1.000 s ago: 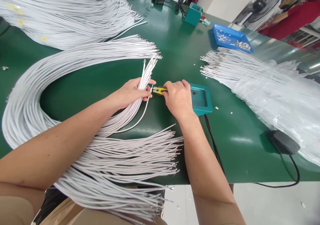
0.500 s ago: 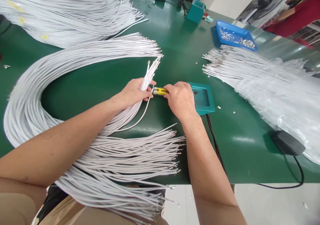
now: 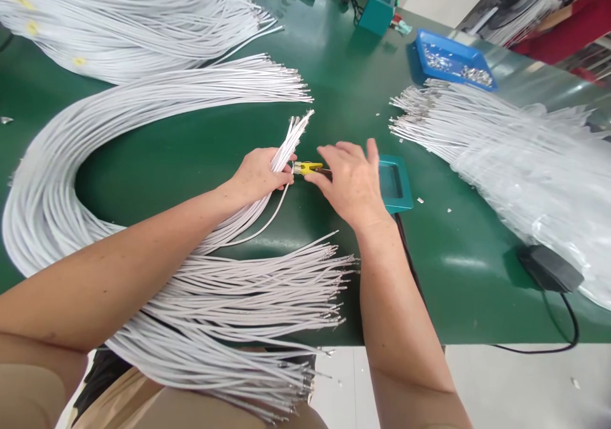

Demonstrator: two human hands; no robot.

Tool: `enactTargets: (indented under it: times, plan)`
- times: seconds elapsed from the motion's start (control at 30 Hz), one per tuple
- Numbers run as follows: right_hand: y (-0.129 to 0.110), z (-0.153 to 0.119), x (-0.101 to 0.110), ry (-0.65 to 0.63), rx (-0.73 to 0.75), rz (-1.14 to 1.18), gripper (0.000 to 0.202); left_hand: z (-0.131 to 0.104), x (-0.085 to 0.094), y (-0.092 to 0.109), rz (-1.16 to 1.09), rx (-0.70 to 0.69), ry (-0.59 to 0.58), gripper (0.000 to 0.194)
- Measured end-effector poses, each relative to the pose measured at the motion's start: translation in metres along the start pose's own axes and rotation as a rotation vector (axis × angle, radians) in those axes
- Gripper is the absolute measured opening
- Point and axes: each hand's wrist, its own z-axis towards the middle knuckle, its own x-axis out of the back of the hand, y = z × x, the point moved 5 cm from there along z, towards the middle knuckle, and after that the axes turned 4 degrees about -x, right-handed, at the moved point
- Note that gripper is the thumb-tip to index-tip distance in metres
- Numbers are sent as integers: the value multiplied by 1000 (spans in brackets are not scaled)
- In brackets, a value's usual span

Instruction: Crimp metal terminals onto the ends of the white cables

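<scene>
My left hand (image 3: 262, 173) is closed around a bundle of white wires (image 3: 289, 144), whose tips point up and to the right. One wire curves down apart from the bundle. Against the left fingertips is the head of a small yellow tool (image 3: 310, 168). My right hand (image 3: 352, 177) is at the tool's right end, its thumb touching the handle and its other fingers spread and raised. Part of a teal tray (image 3: 403, 184) shows behind the right hand. More loose white wires (image 3: 267, 289) lie below, near the table's front edge.
A large wire bundle (image 3: 52, 155) curves across the left, with another (image 3: 143, 21) behind it. Plastic-wrapped wires (image 3: 515, 142) lie at right, near a blue tray (image 3: 453, 56) of small metal parts. A black device (image 3: 550, 268) with a cable sits front right.
The fingers of my right hand have opened and lifted away from the yellow tool, which they had been gripping. My left hand still holds its bundle.
</scene>
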Motion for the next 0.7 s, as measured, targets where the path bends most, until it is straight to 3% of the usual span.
enactTargets:
  times: [0.07, 0.17, 0.3, 0.43, 0.53, 0.63, 0.7]
  plan:
    - [14, -3, 4, 118, -121, -17, 38, 0, 0, 1, -11, 14, 0, 36]
    - [31, -7, -2, 144, -244, -57, 43, -1, 2, 2, -38, 40, 4, 34]
    - [36, -7, -11, 118, -226, -57, 41, -3, 7, 3, -73, 59, 17, 40]
    - [27, -7, 1, 178, -227, -24, 38, -4, 16, 3, -139, 49, 42, 39]
    - [-2, -8, 14, 195, -44, 169, 31, -6, 21, 5, -185, 1, 67, 40]
    - [-53, -16, 11, 9, 353, 386, 31, -8, 20, 8, -310, -40, 47, 43]
    - [-78, -25, 3, -96, 506, 402, 28, -10, 19, 10, -401, -35, 17, 47]
